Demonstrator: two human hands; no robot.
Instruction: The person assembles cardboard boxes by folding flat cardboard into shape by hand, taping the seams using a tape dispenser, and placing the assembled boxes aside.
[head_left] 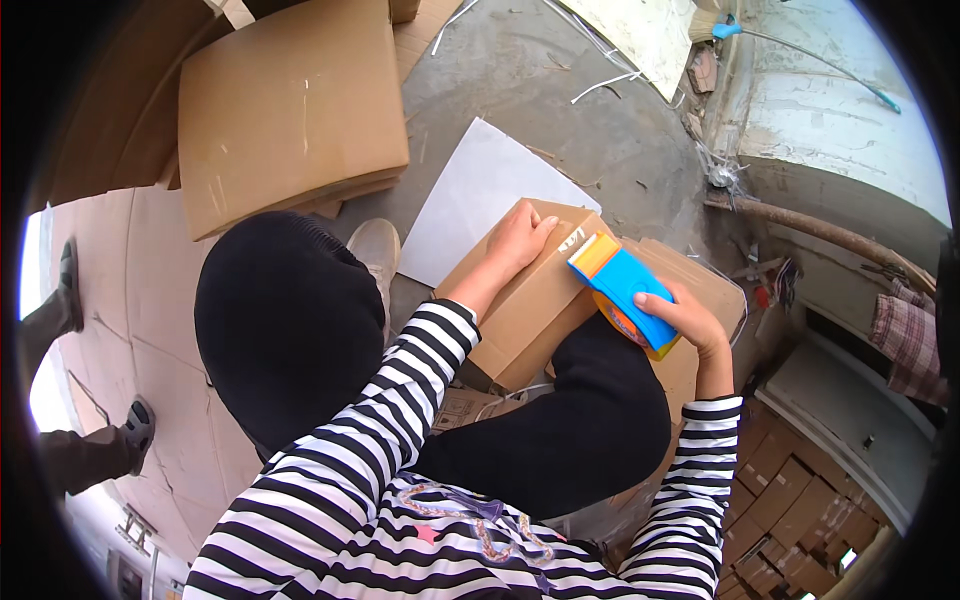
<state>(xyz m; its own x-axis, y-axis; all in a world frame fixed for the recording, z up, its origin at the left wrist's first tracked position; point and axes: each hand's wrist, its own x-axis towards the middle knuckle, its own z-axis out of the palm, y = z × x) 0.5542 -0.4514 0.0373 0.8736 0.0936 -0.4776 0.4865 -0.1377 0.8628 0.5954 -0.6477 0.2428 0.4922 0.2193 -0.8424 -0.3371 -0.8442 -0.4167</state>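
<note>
A brown cardboard box (530,318) rests tilted in front of my knees. My left hand (519,238) grips its far upper part, the fingers curled down on the cardboard near a short strip of shiny tape (572,240). In my right hand (688,314) is a blue and orange tape dispenser (632,300), thumb on its blue side. Its orange front end sits against or just over the box's right edge; contact cannot be made out. Part of the tape roll shows below the blue body.
Stacked flat cardboard (295,110) lies at the upper left, a white sheet (470,190) beyond the box. More cardboard (700,285) lies right of it. A wooden pole (820,228) runs along the right. Another person's feet (138,433) stand at far left.
</note>
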